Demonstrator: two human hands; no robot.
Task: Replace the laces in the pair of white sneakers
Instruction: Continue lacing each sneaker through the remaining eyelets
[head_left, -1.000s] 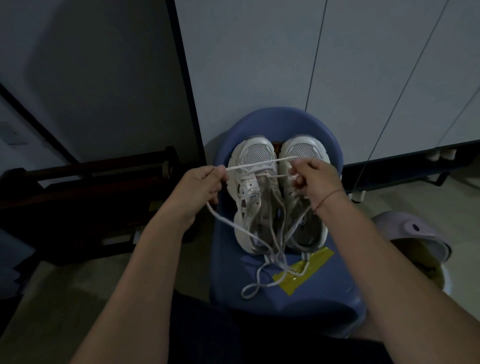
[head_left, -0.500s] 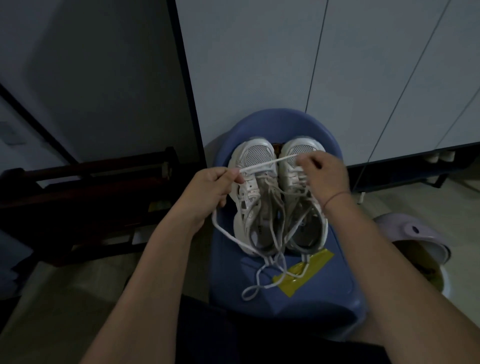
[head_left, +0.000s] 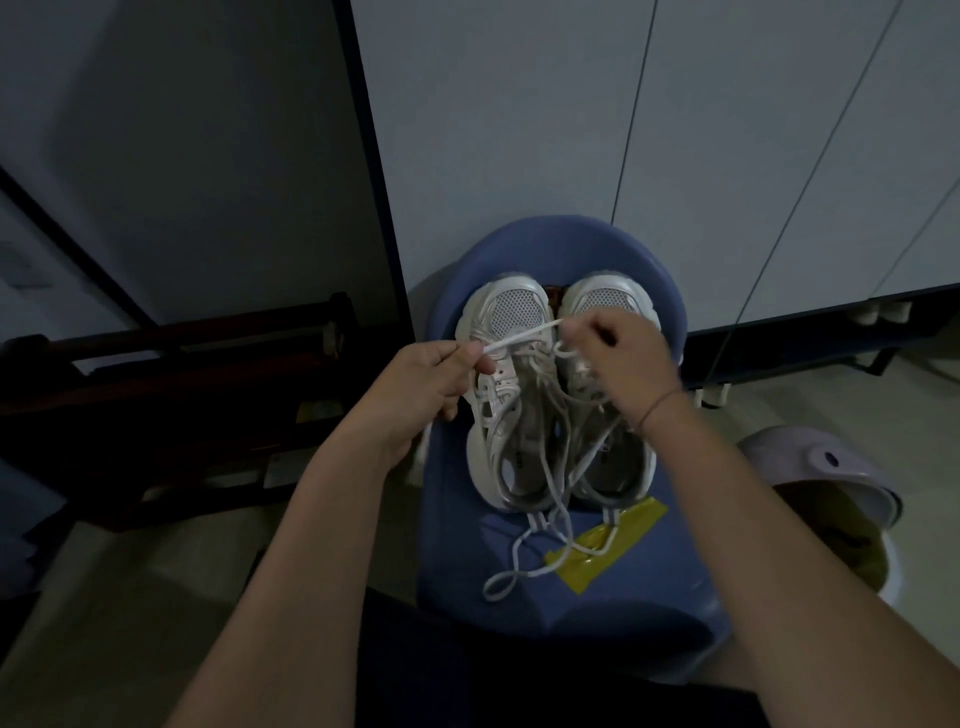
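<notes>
The white sneakers (head_left: 506, 312) sat side by side on a blue chair (head_left: 670, 582), with their toes up by its curved back. The chair stood right against the white cupboard doors (head_left: 519, 130), with no room behind it. The left hand (head_left: 431, 382) pinched a white lace (head_left: 519, 339). The right hand (head_left: 626, 364) pinched the same lace above the toes, and it ran straight between them. Loose laces (head_left: 511, 569) trailed over the seat and a strip of yellow tape (head_left: 608, 540), near the front edge. A dark wooden rack (head_left: 156, 374) stood close on the left. A purple bin (head_left: 815, 467) sat near on the right. Bare floor (head_left: 130, 597) lay open at the lower left.
</notes>
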